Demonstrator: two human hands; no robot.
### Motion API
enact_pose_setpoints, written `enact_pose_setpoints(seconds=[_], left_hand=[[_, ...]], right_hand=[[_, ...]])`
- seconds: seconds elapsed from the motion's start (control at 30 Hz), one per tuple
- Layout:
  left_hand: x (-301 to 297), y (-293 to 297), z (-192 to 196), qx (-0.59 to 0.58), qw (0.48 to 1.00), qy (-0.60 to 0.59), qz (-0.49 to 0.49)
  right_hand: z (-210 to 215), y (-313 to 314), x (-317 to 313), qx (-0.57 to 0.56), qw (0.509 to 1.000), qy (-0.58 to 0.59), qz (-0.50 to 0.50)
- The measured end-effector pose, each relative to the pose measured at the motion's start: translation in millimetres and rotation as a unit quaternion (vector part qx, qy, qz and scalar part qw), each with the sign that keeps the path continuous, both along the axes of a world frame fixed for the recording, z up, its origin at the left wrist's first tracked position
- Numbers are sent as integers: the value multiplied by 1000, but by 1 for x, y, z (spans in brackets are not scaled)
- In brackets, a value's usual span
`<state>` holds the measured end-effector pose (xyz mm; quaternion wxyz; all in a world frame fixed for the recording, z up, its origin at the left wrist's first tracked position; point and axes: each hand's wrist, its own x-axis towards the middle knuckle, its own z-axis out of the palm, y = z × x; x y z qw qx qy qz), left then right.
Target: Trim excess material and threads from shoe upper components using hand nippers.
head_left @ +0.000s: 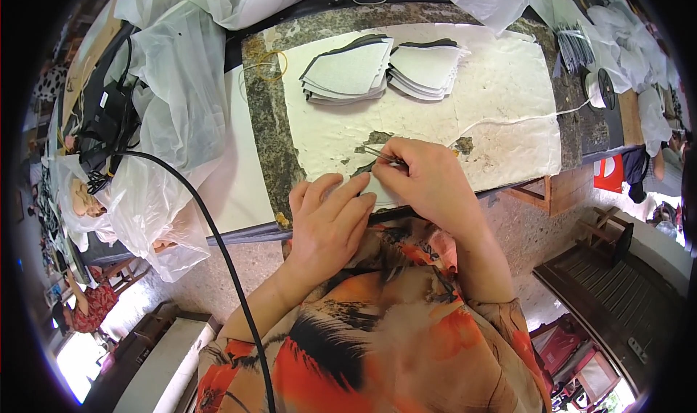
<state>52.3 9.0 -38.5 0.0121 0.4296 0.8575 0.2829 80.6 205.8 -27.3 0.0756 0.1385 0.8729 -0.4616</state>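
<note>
My right hand (428, 177) is closed in a pinch on slim metal tweezers (375, 153), whose two thin prongs point left. Under my hands, at the near edge of the work board, lies a pale cut piece (380, 193) with a dark strip along its far edge; my hands cover much of it. Fingers apart, my left hand (328, 221) rests with its fingertips on that piece. Farther back sit two stacks of similar pieces, a left stack (347, 73) and a right stack (427, 70), both white with black far edges.
A worn white sheet (501, 72) covers the mottled board (267, 130). White cord runs right to a spool (597, 90). A yellow ring (271, 66) lies far left. Plastic bags (181, 86) crowd the left and back. A black cable (210, 221) hangs across the left foreground.
</note>
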Motion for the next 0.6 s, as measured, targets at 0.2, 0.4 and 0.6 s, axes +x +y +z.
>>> enact_pose_setpoints(seconds=[0.2,0.4,0.6], left_hand=[[-3,2,-1,1,1000,19,-3],[-4,8,5,-2,1000,0,6],[-5,12,10,-36,999,-3,-3]], right_hand=[[8,16,-2,1,1000,-6,27],[10,23,-4,72,995,18,62],[10,24,-6,101,993,15,65]])
